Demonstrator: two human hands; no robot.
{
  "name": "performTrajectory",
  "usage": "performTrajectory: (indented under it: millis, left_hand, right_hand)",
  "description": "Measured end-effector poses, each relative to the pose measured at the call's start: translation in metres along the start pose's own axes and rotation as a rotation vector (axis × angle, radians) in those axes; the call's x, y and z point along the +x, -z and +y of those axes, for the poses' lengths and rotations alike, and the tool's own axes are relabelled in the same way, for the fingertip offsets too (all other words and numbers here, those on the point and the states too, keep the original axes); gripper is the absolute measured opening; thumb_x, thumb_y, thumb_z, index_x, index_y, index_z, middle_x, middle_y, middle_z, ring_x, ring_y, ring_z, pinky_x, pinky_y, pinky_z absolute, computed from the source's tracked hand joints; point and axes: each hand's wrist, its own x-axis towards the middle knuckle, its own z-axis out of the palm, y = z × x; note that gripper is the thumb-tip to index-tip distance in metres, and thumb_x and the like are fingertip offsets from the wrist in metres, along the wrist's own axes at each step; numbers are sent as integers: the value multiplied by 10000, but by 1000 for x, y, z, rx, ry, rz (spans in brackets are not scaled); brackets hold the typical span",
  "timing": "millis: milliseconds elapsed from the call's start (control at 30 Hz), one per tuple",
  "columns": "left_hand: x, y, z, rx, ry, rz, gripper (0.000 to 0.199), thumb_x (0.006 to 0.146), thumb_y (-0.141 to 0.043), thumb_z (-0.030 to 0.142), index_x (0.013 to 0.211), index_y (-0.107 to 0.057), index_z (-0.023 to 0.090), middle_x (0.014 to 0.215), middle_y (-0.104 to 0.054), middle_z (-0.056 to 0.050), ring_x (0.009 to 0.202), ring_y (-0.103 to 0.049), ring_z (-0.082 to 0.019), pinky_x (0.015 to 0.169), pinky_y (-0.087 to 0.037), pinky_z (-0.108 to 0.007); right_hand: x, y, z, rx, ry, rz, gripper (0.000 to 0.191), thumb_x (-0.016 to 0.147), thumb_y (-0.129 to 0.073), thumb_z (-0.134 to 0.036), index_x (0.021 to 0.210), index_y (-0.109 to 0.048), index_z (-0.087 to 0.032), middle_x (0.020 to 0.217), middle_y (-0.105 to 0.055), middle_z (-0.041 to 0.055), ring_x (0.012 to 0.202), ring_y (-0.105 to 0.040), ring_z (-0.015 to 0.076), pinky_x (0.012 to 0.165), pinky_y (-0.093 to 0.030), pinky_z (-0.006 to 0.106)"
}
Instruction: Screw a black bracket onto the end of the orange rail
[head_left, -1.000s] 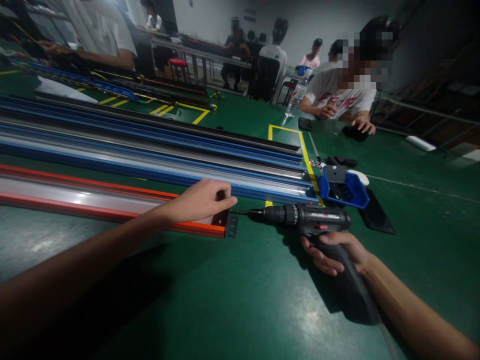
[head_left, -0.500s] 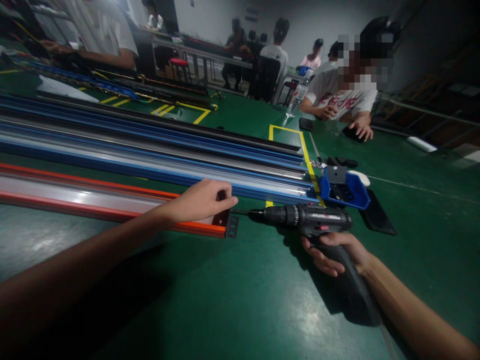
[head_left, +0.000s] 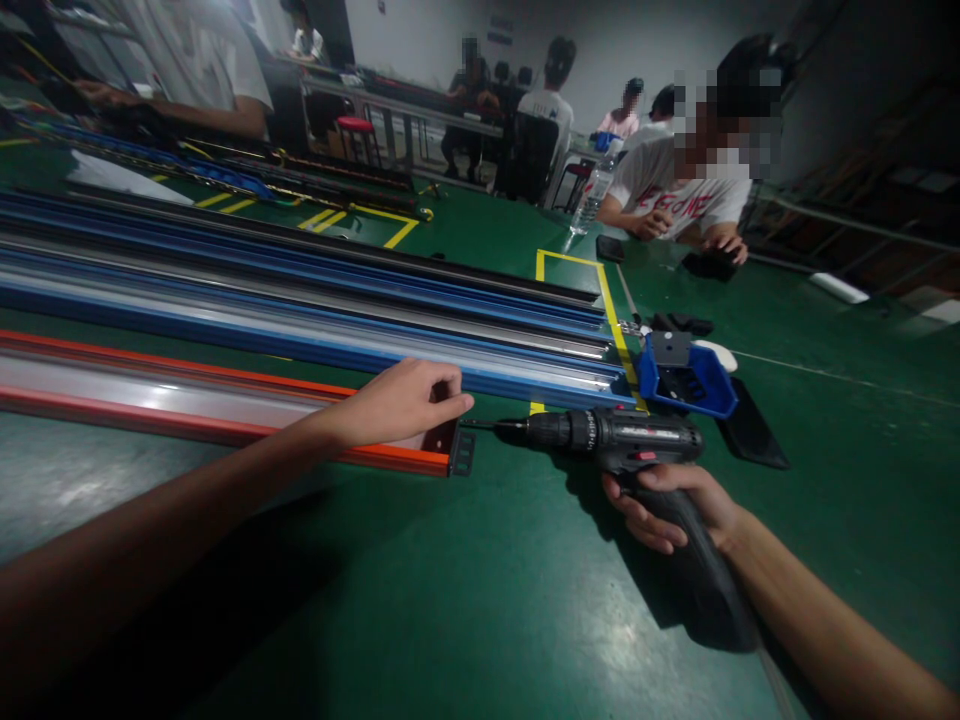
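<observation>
My right hand is wrapped around the handle of a black cordless drill. The drill lies almost level, its long thin bit pointing left to a black end plate at the end of an orange metal channel. Across that same end rests my left hand, its fingers curled over the far side and its thumb reaching toward the plate. The fingertips are partly hidden. The tip of the bit meets the plate near my left thumb; whether a screw sits there is too small to tell.
Several blue and black channels lie parallel behind the orange one. At their right end stand a blue parts bin and a dark flat phone-like slab. A water bottle stands farther back, near a seated person across the green table.
Both hands and the drill keep practically the same place against the channel. The view has shifted very slightly. Across the table, the seated person's hand has closed over a dark object.
</observation>
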Motion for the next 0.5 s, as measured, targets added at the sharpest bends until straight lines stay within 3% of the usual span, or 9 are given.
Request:
performTrajectory:
  millis: [500]
  left_hand:
    - [0, 0, 1, -7, 2, 0, 316, 927, -549, 438, 740, -607, 191, 675, -651, 21, 621, -571, -130, 596, -339, -264]
  right_hand:
    - [-1, 2, 2, -18, 6, 31, 268, 887, -620, -289, 1021, -672, -63, 738, -631, 33, 406, -505, 52, 465, -513, 203]
